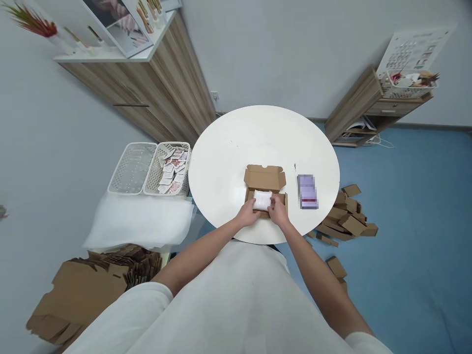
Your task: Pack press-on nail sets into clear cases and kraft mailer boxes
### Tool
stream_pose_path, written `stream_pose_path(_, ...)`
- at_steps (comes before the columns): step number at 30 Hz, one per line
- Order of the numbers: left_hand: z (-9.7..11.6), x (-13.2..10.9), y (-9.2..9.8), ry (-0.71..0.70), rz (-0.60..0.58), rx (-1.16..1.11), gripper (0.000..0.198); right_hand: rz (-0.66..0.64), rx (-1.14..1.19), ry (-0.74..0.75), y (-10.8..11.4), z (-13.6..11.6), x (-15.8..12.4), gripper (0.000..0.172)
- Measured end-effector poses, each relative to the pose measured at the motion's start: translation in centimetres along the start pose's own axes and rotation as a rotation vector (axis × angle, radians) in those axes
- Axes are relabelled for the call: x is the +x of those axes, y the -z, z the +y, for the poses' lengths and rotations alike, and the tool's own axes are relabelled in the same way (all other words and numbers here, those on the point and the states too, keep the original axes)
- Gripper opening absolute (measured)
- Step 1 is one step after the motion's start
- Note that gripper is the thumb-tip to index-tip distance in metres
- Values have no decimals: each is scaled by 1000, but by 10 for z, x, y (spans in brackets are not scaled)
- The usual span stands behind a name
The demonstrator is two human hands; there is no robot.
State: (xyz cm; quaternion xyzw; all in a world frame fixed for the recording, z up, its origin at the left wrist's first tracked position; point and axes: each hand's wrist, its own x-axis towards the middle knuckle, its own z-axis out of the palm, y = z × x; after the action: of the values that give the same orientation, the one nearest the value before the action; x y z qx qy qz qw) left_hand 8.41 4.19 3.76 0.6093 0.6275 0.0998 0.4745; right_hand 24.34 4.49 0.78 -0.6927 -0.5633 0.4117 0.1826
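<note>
An opened brown cardboard box (264,178) lies near the front of the round white table (236,142), its lid folded back away from me. Over its tray sits a small white wrapped packet (262,200). My left hand (248,213) grips the packet's left side, and my right hand (278,210) pinches its right side. The fingers of both hands are partly hidden against the packet and the box. To the right of the box is a purple stack (307,191), blurred by pixelation, which neither hand touches.
White baskets (149,169) at the left hold cards and clear items. Below them are white foam sheets (140,221) and flattened cardboard (81,295). Folded boxes (346,216) lie on the floor at right. A wooden cabinet (177,73) and a shelf unit (354,108) stand behind.
</note>
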Motion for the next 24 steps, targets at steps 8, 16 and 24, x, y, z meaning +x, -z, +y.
stream_pose_path(8, -5, 6, -8, 10, 47, -59, 63, 6, -67, 75, -5, 3, 8, 42)
stream_pose_path(16, -8, 5, -15, -32, 76, -52, 64, 13, -91, 179, -3, -5, -6, 45)
stream_pose_path(24, -3, -4, 14, -75, 406, 113, 50, 313, 91, 52, 30, 15, -24, 33)
